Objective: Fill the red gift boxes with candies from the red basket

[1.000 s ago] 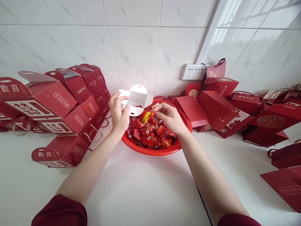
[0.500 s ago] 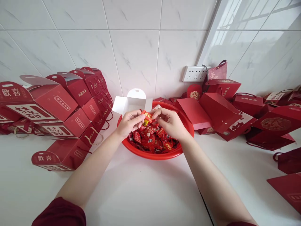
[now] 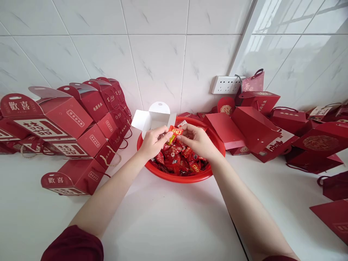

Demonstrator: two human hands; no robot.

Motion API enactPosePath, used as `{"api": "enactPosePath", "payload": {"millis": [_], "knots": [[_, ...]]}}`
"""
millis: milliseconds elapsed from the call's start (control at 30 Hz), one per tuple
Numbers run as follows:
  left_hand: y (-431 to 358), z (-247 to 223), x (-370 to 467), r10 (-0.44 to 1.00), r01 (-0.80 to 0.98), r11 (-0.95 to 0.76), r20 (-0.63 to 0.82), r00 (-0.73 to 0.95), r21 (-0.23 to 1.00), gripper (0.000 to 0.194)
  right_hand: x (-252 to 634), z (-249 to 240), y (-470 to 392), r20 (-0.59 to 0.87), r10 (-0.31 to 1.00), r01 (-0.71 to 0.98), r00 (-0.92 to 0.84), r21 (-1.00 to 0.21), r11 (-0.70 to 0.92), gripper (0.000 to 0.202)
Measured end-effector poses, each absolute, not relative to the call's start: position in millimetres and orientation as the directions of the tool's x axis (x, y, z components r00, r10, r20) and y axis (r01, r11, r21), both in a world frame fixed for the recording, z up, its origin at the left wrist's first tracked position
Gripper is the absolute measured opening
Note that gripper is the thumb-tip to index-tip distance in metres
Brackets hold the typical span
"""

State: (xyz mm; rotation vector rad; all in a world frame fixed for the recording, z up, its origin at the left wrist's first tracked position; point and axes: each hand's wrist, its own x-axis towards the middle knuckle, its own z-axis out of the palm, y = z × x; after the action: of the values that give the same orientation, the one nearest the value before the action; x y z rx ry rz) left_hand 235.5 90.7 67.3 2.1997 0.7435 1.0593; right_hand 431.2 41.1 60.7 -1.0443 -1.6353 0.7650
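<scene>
A red wrapped candy [image 3: 176, 131] with gold and yellow print is held between my two hands. My left hand [image 3: 154, 142] pinches its left side with thumb and fingers. From the right, my right hand [image 3: 198, 140] has its thumb and fingertips closed on the candy's other end. Below both hands is a round red basin [image 3: 179, 178] heaped with red-wrapped candies [image 3: 178, 159]. An open box with a white inside [image 3: 155, 119] stands at the basin's back left, its lower part hidden behind my left hand.
Red gift boxes [image 3: 67, 114] are stacked at the left, with rope handles sticking out. More red boxes [image 3: 255, 127] lie at the right. A white power strip [image 3: 227, 85] is on the tiled wall [image 3: 157, 65] behind.
The candy has shifted slightly right and up between my hands, and more of its printed wrapper shows. My right hand's fingertips now meet its right end. The whole view has shifted slightly.
</scene>
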Motion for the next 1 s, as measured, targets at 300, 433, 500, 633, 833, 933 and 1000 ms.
{"api": "enactPosePath", "payload": {"millis": [300,433,500,633,833,933,1000], "knots": [[118.2,77.2,210.0,0.585,0.624,-0.682,0.796,0.154,0.380,0.031,427.9,61.3,37.5,0.432,0.899,0.386,-0.065,-0.820,0.422,0.015],[137.0,85.5,190.9,0.541,0.656,-0.647,0.840,0.035,0.389,0.025,425.9,64.0,36.6,0.446,0.890,0.415,-0.095,-0.795,0.443,0.014],[141.6,88.2,185.3,0.555,0.576,-0.675,0.832,-0.014,0.460,0.026,424.7,65.9,36.0,0.448,0.889,0.431,-0.098,-0.786,0.443,0.013],[144.4,89.2,181.4,0.624,0.512,-0.661,0.781,-0.031,0.548,0.031,422.7,69.0,34.6,0.436,0.892,0.461,-0.118,-0.772,0.438,0.012],[137.8,84.3,190.8,0.876,0.820,-0.331,0.476,0.082,0.466,0.050,421.3,70.7,31.8,0.411,0.898,0.463,-0.156,-0.773,0.434,0.013],[134.5,85.1,194.3,0.951,0.812,-0.286,0.255,0.175,0.509,0.062,421.1,71.1,31.0,0.403,0.898,0.470,-0.175,-0.768,0.436,0.013],[133.5,86.9,193.6,0.944,0.815,-0.324,0.227,0.241,0.481,0.062,421.2,71.4,31.1,0.410,0.894,0.481,-0.183,-0.756,0.445,0.012]]}}
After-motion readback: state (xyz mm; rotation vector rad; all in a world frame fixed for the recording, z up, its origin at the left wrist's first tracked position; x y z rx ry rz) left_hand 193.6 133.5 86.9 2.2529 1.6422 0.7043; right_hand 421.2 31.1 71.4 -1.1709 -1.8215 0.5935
